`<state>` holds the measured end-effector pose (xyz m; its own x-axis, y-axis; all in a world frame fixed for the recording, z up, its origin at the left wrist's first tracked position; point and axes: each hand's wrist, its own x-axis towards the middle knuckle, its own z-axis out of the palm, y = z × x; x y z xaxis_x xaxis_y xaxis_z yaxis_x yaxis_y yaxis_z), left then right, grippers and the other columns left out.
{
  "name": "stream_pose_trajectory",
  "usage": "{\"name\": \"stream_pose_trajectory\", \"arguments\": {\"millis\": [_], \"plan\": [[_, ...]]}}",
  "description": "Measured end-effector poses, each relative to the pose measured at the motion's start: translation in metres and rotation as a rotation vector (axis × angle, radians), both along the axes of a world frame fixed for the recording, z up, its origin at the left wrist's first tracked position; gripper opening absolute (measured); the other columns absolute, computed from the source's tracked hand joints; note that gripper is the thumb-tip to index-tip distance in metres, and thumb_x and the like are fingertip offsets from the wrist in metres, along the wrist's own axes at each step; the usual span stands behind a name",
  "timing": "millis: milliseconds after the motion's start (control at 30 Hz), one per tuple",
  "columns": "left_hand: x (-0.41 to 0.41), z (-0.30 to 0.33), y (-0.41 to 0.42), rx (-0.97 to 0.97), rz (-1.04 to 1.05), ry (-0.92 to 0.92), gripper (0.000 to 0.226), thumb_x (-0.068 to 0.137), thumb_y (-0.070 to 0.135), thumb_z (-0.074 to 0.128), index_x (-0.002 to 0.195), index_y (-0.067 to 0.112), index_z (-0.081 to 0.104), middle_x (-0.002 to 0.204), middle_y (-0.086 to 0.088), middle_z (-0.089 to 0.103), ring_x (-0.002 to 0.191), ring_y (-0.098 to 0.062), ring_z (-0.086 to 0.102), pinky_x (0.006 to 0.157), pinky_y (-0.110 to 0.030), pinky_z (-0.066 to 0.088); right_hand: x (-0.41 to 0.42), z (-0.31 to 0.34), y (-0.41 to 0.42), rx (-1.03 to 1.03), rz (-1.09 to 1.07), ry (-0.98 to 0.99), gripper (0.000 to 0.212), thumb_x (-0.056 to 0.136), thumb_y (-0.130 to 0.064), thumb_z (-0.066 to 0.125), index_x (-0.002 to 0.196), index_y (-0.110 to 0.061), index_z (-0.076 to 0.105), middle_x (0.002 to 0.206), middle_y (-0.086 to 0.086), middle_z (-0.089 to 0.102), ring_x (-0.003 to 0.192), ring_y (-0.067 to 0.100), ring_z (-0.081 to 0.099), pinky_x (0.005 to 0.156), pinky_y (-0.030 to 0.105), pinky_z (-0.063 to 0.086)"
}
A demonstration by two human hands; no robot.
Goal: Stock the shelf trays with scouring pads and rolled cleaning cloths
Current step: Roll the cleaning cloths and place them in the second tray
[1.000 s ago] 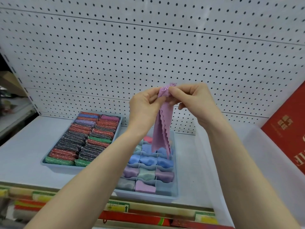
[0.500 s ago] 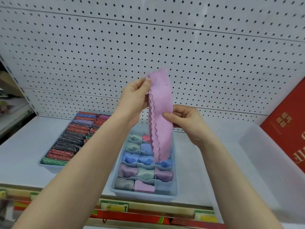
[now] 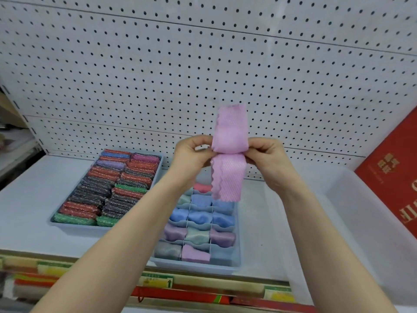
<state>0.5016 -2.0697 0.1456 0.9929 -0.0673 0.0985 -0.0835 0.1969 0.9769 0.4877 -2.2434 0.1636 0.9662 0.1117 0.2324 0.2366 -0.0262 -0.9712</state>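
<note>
A pink cleaning cloth (image 3: pixel 230 141), folded into a long strip, is held upright above the shelf. My left hand (image 3: pixel 194 154) pinches its left edge at the middle and my right hand (image 3: pixel 266 154) pinches its right edge; the strip bends there, with one end standing up and the other hanging down. Below it a blue divided tray (image 3: pixel 235 263) holds rolled cloths in blue, green, purple, grey and pink, with its front right cell showing no cloth. To the left a second blue tray (image 3: pixel 67 227) is packed with glittery scouring pads (image 3: pixel 108 188) in red, black, green and purple.
A white pegboard wall (image 3: pixel 203 64) stands behind the shelf. At the right sits a translucent white bin (image 3: pixel 352 211), and a red box (image 3: pixel 397 177) leans beyond it. Price labels (image 3: pixel 155 282) line the shelf's front edge.
The cloth was first pinched at its top and hanging down, then spread into a flat strip. Now both hands grip it at the middle and it folds there.
</note>
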Motion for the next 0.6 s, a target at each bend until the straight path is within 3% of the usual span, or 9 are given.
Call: {"name": "stream_pose_trajectory", "arguments": {"millis": [100,200,267,333,400,500,600], "plan": [[0.001,0.013,0.0,-0.04,-0.018,-0.08,0.056,0.082,-0.025,0.047,0.054,0.019,0.069,0.073,0.011,0.066,0.06,-0.01,0.059,0.054,-0.021,0.047,-0.001,0.008,-0.002,-0.047,0.06,-0.069,0.052,0.083,0.024,0.041,0.072,-0.012,0.078,0.082,0.006,0.067,0.081,0.019,0.061,0.073,0.025,0.05],[0.001,0.015,0.002,0.008,-0.01,-0.106,0.059,0.083,-0.023,0.044,0.052,0.021,0.069,0.075,0.014,0.065,0.067,-0.013,0.058,0.052,-0.025,0.041,-0.005,0.002,-0.003,0.082,0.116,0.026,0.042,0.089,0.013,0.043,0.093,-0.012,0.077,0.094,0.006,0.07,0.089,0.019,0.061,0.082,0.032,0.052],[0.002,0.015,0.003,-0.027,0.026,-0.094,0.056,0.084,-0.022,0.046,0.055,0.02,0.068,0.073,0.012,0.066,0.068,-0.016,0.059,0.053,-0.023,0.045,-0.009,-0.003,-0.002,0.105,0.155,0.064,0.034,0.094,0.003,0.052,0.113,-0.018,0.07,0.101,0.007,0.067,0.09,0.021,0.06,0.082,0.036,0.053],[0.003,0.013,0.004,-0.063,0.058,-0.085,0.047,0.084,-0.022,0.046,0.064,0.014,0.069,0.074,0.007,0.069,0.068,-0.015,0.063,0.06,-0.023,0.052,-0.013,-0.008,0.003,0.026,0.138,0.057,0.035,0.093,0.001,0.058,0.118,-0.022,0.066,0.096,0.004,0.066,0.083,0.018,0.061,0.072,0.029,0.053],[0.004,0.007,0.009,0.002,0.071,-0.109,0.052,0.079,-0.026,0.039,0.077,0.014,0.072,0.093,-0.001,0.071,0.082,-0.011,0.067,0.077,-0.024,0.055,-0.013,-0.012,0.009,0.008,0.055,0.054,0.031,0.091,0.003,0.06,0.106,-0.021,0.072,0.091,-0.003,0.067,0.075,0.011,0.059,0.063,0.021,0.048],[-0.001,-0.006,0.022,0.318,-0.016,-0.214,0.077,0.065,-0.027,0.033,0.099,0.029,0.073,0.13,0.007,0.057,0.124,0.0,0.051,0.102,-0.016,0.038,-0.008,-0.015,0.011,0.062,-0.077,0.121,0.03,0.092,0.004,0.055,0.089,-0.017,0.076,0.096,0.002,0.07,0.087,0.018,0.06,0.073,0.029,0.047],[-0.009,-0.018,0.026,0.511,-0.169,-0.29,0.068,0.076,-0.019,0.053,0.118,0.032,0.067,0.139,0.013,0.053,0.135,0.001,0.04,0.111,-0.018,0.03,-0.002,-0.013,0.01,0.17,-0.044,0.317,0.035,0.093,0.009,0.041,0.101,-0.005,0.072,0.1,0.015,0.072,0.093,0.028,0.064,0.077,0.031,0.054]]}}
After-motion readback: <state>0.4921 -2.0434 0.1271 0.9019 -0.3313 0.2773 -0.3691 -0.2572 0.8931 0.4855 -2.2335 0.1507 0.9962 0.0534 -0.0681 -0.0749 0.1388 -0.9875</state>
